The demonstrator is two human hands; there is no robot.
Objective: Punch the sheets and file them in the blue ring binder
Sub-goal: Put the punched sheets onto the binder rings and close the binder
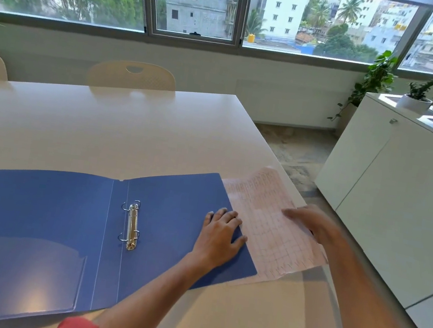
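Sheets (270, 227): pale pink, printed grid, look like thin paper, so I'd expect light, floppy, easy to crease or tear at the holes once punched. They lie flat on the desk (104, 125) near its right edge, just right of the binder (44, 212), with their left margin tucked under or butted against the binder's right cover; can't tell which. Can't tell how many sheets either, the stack looks thin. Best hold, I think: pinch along a long edge, both sides supported, so the paper doesn't sag or fan out. Sliding it on the smooth desk should be easy, lifting one-handed will droop it. My right hand (310, 223) is on the sheets' right edge, fingers extended over the top surface, thumb hidden, so whether it's gripping or just pressing I can't tell; blurred too. My left hand (221, 232) lies flat and open on the binder's right cover, fingers spread, fingertips near the cover's edge just beside the sheets, holding nothing. Binder is open flat in front of me, blue, thin flexible covers by the look of it, rings (131, 225) on the spine well left of my left hand. Rings appear closed, not sure. No punch visible anywhere in view, so punching still looks outstanding, and I see no holes in the sheets at this resolution. Chairs (131, 75) at the far side of the desk, cabinet (390, 188) with plants to my right.
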